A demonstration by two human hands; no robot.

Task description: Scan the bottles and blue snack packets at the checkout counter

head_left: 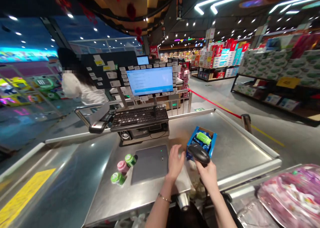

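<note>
My right hand (207,174) grips the handle of a black barcode scanner (198,153), whose head covers the near part of a blue open box (214,142). Inside the box lies a bright green container (203,138) among dark blue packets. Left of the scanner, my left hand (176,161) hovers over the right edge of a flat dark grey pad (150,164). Its fingers are slightly curved and apart, and I see nothing in them. Beyond the pad's left side stand a pink-labelled jar (122,167) and two green-labelled ones, a far jar (130,160) and a near jar (117,178).
Behind the steel counter (100,194) are a keyboard (140,116) and a lit monitor (151,79) edged with labels. Pink plastic-wrapped goods (295,191) sit at the lower right. A person in white (82,88) stands at the far left. A red barrier strap (215,103) crosses the aisle.
</note>
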